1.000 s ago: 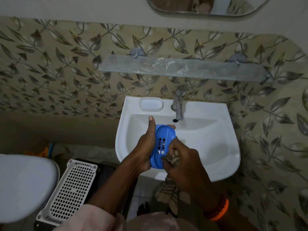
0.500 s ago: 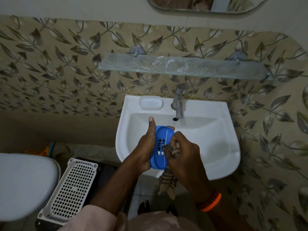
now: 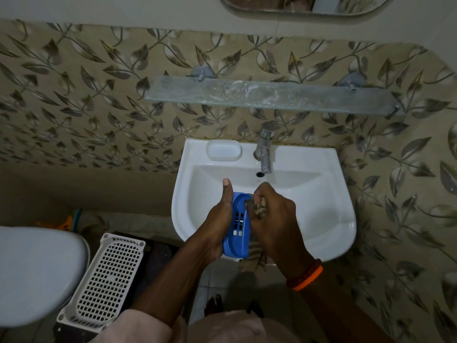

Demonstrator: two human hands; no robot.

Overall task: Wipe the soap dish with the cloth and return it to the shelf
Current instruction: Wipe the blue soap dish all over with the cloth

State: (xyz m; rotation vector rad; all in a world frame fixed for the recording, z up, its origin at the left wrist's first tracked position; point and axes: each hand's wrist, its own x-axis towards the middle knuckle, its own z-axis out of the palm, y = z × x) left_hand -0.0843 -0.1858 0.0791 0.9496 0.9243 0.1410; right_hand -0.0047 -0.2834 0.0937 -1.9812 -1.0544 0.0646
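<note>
We hold the blue soap dish (image 3: pixel 237 226) up on its side over the white sink (image 3: pixel 329 233), near its front edge. Our left hand (image 3: pixel 217 224) wraps round the left side and back of the dish, with the thumb pointing up along its rim. Our right hand (image 3: pixel 274 219) is clenched tight on the bunched cloth (image 3: pixel 258 209) and pushes it into the top end of the dish. The rest of the cloth hangs down under that hand.

We think the dish is light, hard plastic. It will not bend much when we rub it. It looks smooth, so it may be slippery if it is wet. We cannot tell if it is wet. The best place to hold it is by the long edges, just as the left hand does now, so the inside stays free for the cloth. The cloth is soft and squashes into the corners and the little holes.

The glass shelf (image 3: pixel 272 95) is on the far wall above the tap (image 3: pixel 264 149). It looks streaky and thin, so we should set the dish down flat and gently.
</note>
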